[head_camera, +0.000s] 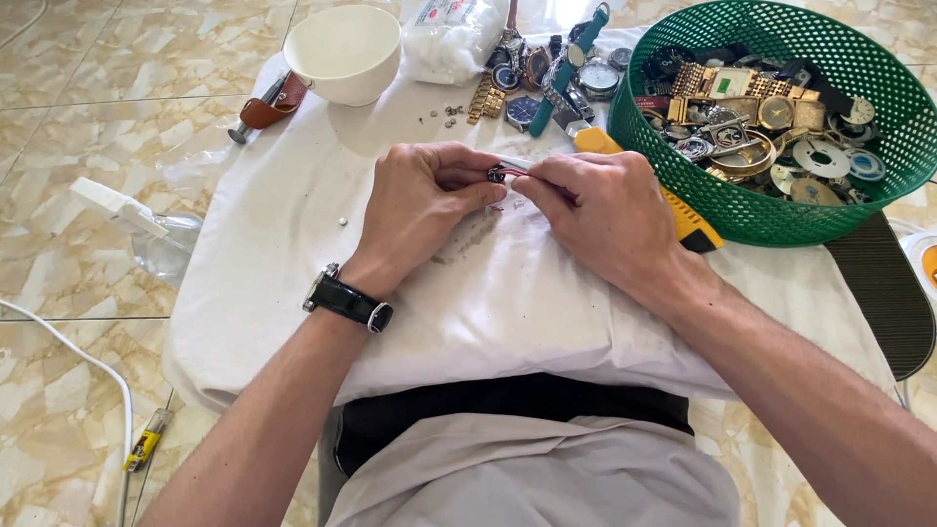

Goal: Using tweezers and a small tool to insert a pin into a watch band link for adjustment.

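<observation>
**Q:** Grey fabric over the person's lap [532, 478] lies nearest the lens; going from the largest thing to the smallest, what sits beyond it?

**A:** First comes the white cloth [293, 244] spread as a work surface over a low support. At the upper right stands a round green mesh basket [878, 98] heaped with gilt watch cases, bands, dials and loose discs. Left of it lie a white bowl [344, 51], a clear plastic bag of white wadding [451, 39] and a cluster of wristwatches [547, 73]. A yellow-handled tool [689, 222] lies against the basket's foot.

**Q:** How do the hands stand?

**A:** The left hand [420, 205], a black-strapped watch on its wrist, closes thumb and fingertips on a small dark watch part [498, 175] at mid-cloth. The right hand [605, 210] is curled shut around a slim red-and-white tool [520, 166], whose tip meets the part.

**Q:** How far along does the work appear?

**A:** By judgement, mid-course: the piece is off any watch and under the tool, a few tiny silver bits [451, 111] lie scattered on the cloth, and the basket is full of pieces.

**Q:** Which packages or labels show?

**A:** The bag carries a white printed label at its upper edge, too cropped to make out. A small green tag lies among the gilt cases in the basket. On the tiled floor at the lower left lies a little yellow lighter [144, 444] beside a white cable [88, 366].
</observation>
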